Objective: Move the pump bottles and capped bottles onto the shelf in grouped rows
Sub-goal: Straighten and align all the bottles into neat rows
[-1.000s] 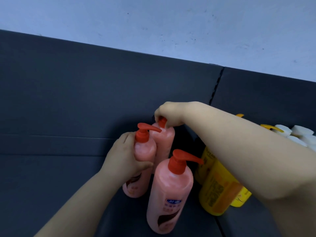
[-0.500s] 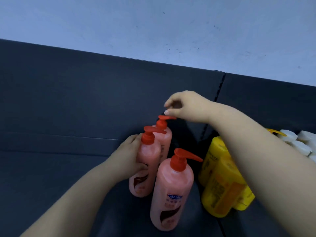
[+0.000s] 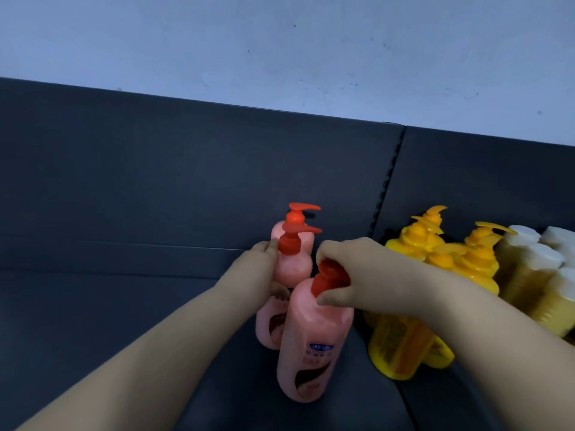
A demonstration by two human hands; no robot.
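Note:
Three pink pump bottles with red pumps stand in a line running front to back on the dark shelf. My left hand grips the side of the middle pink bottle. My right hand is closed around the red pump head of the front pink bottle. The rear pink bottle stands free behind them, its nozzle pointing right. Right of them stand yellow pump bottles, then white-capped bottles.
The shelf's dark back panel rises behind the bottles, with a slotted upright seam right of the pink row. A pale wall lies above. Bare shelf floor stretches to the left.
My right hand left the rear bottle's pump, came toward me and closed on the front bottle's pump. My left hand stayed on the middle bottle. The view shifted, showing more yellow and white-capped bottles.

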